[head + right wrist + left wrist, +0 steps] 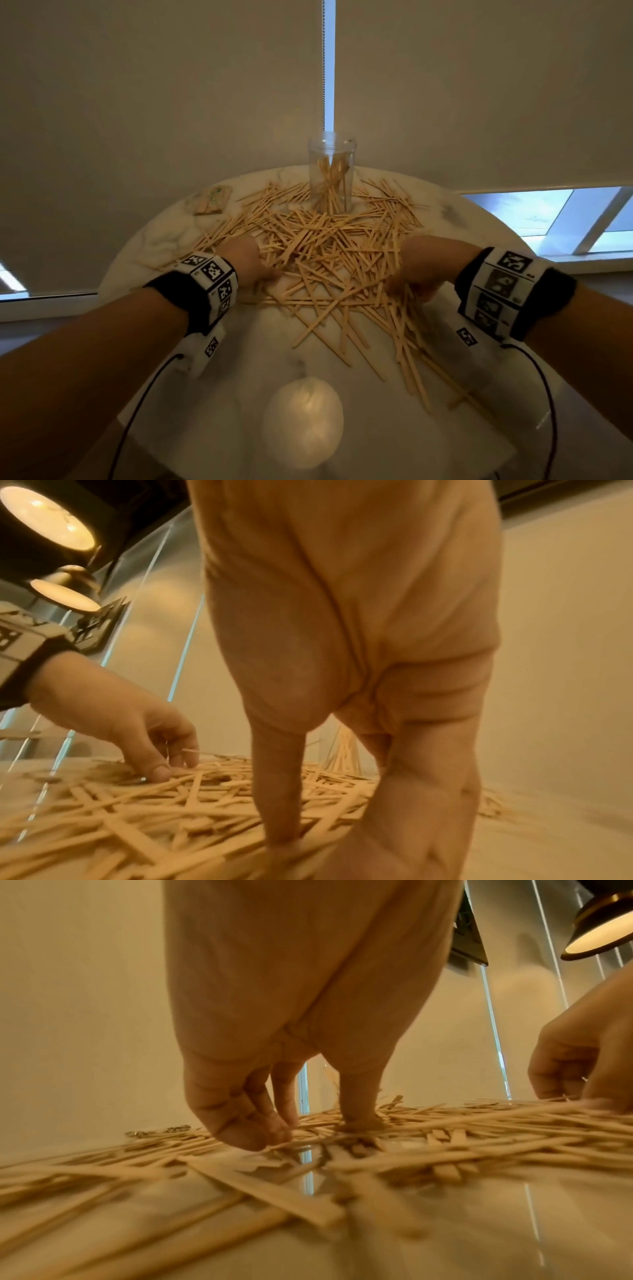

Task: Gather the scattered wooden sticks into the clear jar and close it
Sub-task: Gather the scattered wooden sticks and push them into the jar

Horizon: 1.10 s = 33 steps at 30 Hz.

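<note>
A clear jar [331, 171] stands upright and uncovered at the far middle of the round marble table [161, 236], with a few wooden sticks leaning inside it. Many more wooden sticks [325, 246] lie scattered in a wide heap in front of it. My left hand [260, 274] is down on the heap's left side, its curled fingers [274, 1134] and thumb dug into the sticks [428, 1139]. My right hand [407, 287] is on the heap's right side, thumb and curled fingers closing on sticks [192, 804] under the palm [342, 840].
A round, whitish translucent lid-like piece [303, 421] sits near the table's front edge. A small flat packet [212, 200] lies at the far left. Roller blinds and windows stand behind the table. Cables hang from both wristbands.
</note>
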Each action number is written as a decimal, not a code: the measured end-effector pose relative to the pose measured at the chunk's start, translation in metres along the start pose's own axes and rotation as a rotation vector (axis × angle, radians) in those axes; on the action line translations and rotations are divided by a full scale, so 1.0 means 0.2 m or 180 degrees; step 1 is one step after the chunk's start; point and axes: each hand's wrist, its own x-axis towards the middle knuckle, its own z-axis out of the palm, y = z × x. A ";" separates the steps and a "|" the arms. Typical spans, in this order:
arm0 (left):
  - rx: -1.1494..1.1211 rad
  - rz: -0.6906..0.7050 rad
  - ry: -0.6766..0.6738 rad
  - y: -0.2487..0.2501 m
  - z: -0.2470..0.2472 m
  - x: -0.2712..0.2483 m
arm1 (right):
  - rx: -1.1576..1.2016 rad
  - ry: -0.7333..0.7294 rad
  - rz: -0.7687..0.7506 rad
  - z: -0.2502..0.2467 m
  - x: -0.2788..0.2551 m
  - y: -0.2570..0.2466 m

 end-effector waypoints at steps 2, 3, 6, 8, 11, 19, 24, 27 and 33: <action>-0.0104 0.0032 -0.0003 0.00 -0.01 0.00 | 0.0013 0.0019 0.0065 -0.01 -0.01 -0.01; -0.0171 0.0033 -0.0008 0.00 -0.01 0.00 | 0.0121 -0.0007 0.0119 -0.01 -0.01 0.00; -0.0215 0.0008 0.0083 0.02 0.00 -0.02 | 0.0362 0.0021 0.0192 0.00 -0.02 0.01; -0.0095 -0.0046 0.0008 0.06 0.01 -0.03 | 0.0525 0.0096 0.0217 0.01 -0.03 0.02; 0.0004 -0.0177 -0.0145 0.09 -0.01 -0.04 | 0.0609 0.0019 0.0298 0.02 -0.03 0.02; -0.0080 -0.0095 -0.0391 0.03 -0.06 -0.01 | 0.1176 0.0154 0.0271 -0.04 -0.12 0.11; 0.0010 -0.0198 -0.0426 0.05 -0.11 -0.09 | 0.1460 0.0310 0.0144 -0.08 -0.18 0.13; -0.0305 -0.0195 -0.0562 0.03 -0.09 -0.06 | 0.1603 0.0355 -0.0005 -0.10 -0.21 0.11; -0.1956 -0.0420 -0.0558 0.02 -0.07 -0.03 | 0.1889 0.0525 -0.0300 -0.11 -0.24 0.04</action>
